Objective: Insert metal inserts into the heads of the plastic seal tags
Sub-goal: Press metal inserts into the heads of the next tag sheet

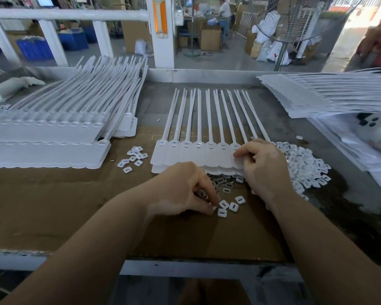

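Seal tags (198, 154), moulded side by side in a white strip, lie at the centre of a factory bench (53, 216), heads toward the worker and tails fanned away, so that every head slot faces up within easy reach. The right hand (263, 167) rests on the strip's right end, thumb and forefinger pinched together at the edge of the last tag head; whether they hold an insert there cannot be told, but the hand's weight also seems to keep the strip from sliding. The left hand (185, 187) curls its fingers down among loose parts just in front of the strip, fingertips closed on a small piece, apparently picking up the next one to feed across. Small metal inserts (223, 183) lie in a heap between the two hands, touching the strip's near edge, with a few white plastic caps (228, 205) scattered beside the left fingertips. A far larger pile of caps (304, 166) spreads just right of the right hand, and a small cluster (133, 156) sits to the left of the strip. Several heads at the left of the strip appear already filled, judging by the glint in their slots. Stacked strips (53, 133) wait at far left and more (328, 93) at upper right, kept apart, likely separating done from undone.
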`<state>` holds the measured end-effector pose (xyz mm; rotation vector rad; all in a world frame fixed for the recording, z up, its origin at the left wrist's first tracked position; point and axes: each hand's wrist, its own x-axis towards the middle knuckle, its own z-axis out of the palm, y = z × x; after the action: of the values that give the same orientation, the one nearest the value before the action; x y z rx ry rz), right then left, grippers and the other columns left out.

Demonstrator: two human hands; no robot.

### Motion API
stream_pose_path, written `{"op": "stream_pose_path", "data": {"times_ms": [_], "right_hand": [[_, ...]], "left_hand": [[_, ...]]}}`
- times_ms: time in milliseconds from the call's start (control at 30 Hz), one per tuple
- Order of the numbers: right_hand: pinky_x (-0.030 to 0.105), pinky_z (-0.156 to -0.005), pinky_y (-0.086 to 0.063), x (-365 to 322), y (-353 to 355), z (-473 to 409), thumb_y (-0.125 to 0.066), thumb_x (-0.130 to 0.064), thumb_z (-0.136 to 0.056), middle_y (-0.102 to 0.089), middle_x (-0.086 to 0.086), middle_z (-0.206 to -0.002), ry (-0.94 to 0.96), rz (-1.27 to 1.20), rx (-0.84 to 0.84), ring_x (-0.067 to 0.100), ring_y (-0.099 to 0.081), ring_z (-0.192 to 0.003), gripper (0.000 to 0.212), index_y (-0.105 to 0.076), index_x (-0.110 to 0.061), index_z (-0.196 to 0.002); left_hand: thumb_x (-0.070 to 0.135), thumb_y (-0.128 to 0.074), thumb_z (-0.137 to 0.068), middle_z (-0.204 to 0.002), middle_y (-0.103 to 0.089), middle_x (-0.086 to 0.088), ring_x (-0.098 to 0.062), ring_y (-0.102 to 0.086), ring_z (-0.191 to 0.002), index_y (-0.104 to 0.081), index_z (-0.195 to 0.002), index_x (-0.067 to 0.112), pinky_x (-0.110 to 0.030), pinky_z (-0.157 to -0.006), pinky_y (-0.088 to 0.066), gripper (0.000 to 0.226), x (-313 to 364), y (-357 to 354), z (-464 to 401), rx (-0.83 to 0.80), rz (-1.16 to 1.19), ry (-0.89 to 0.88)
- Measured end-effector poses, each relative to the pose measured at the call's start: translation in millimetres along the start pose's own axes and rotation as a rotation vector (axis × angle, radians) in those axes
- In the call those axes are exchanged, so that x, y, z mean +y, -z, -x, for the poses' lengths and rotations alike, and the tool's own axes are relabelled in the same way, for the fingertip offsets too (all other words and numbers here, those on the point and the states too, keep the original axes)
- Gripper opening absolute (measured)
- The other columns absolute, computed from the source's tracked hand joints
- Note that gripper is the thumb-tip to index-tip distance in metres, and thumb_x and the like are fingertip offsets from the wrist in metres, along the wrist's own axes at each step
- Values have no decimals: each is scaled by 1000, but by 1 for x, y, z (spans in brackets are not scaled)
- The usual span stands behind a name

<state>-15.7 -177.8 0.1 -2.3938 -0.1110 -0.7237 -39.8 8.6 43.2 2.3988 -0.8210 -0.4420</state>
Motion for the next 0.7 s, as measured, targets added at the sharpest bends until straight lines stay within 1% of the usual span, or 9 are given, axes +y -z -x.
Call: {"op": "stream_pose_path", "data": {"times_ms": [133,200,333,400,467,533,600,633,700], "right_hand": [[22,-77,-42,0,0,0,-51,7,-81,-65,3,-86,1,0,7,18,-56,-87,25,-72,-7,-80],[26,-78,-45,0,0,0,-51,6,-81,-65,3,-86,8,3,8,18,-57,-87,25,-72,-8,-80],[30,-78,-48,0,0,1,-51,7,-81,-65,3,-87,8,2,7,19,-57,-86,25,-72,-7,-81],[28,-78,-47,0,0,1,-51,7,-81,-65,3,-87,5,0,10,18,-57,-85,26,-72,-7,-81],[29,-79,-47,0,0,1,-51,7,-81,-65,3,-87,4,-3,9,18,-57,-86,26,-72,-7,-81],[31,-80,-48,-1,0,1,-51,7,-82,-65,3,-87,6,-5,9,19,-57,-87,26,-72,-8,-81],[32,-80,-48,-1,0,1,-51,7,-82,-65,3,-87,7,-5,8,19,-58,-87,25,-72,-8,-81],[32,-80,-48,-1,0,1,-51,7,-82,-66,3,-87,7,-7,8,20,-58,-87,25,-72,-8,-81],[32,-79,-48,0,0,1,-51,7,-82,-65,4,-87,7,-12,6,20,-57,-87,25,-72,-8,-81]], "left_hand": [[26,-66,-85,-66,-49,22,16,-46,-69,-73,-92,27,-2,-64,-34,10,-1,-4,-4,120,-21,-15],[24,-62,-88,-61,-48,17,10,-48,-59,-68,-85,24,-6,-56,-36,7,-1,-4,-4,200,103,40],[10,-44,-86,-57,-44,-1,-11,-34,-42,-51,-69,10,-17,-34,-24,18,0,0,-7,298,940,341],[12,-40,-90,-55,-45,-4,-11,-33,-39,-47,-68,9,-14,-32,-19,24,-1,2,-7,305,1163,384],[18,-43,-95,-54,-46,3,-7,-32,-39,-54,-71,8,-16,-33,-20,28,-5,1,-4,287,1059,349],[27,-52,-93,-53,-52,16,-1,-40,-44,-66,-79,13,-14,-41,-28,24,-5,1,1,267,690,316],[30,-62,-87,-71,-64,22,6,-55,-68,-71,-84,23,-12,-60,-39,12,-5,-2,0,270,345,252],[29,-66,-84,-83,-67,18,3,-58,-81,-72,-86,25,-14,-70,-42,8,-4,-4,-2,271,234,230],[27,-71,-80,-95,-68,11,-5,-58,-92,-74,-88,27,-21,-83,-43,8,0,-7,-4,260,100,215]]}}
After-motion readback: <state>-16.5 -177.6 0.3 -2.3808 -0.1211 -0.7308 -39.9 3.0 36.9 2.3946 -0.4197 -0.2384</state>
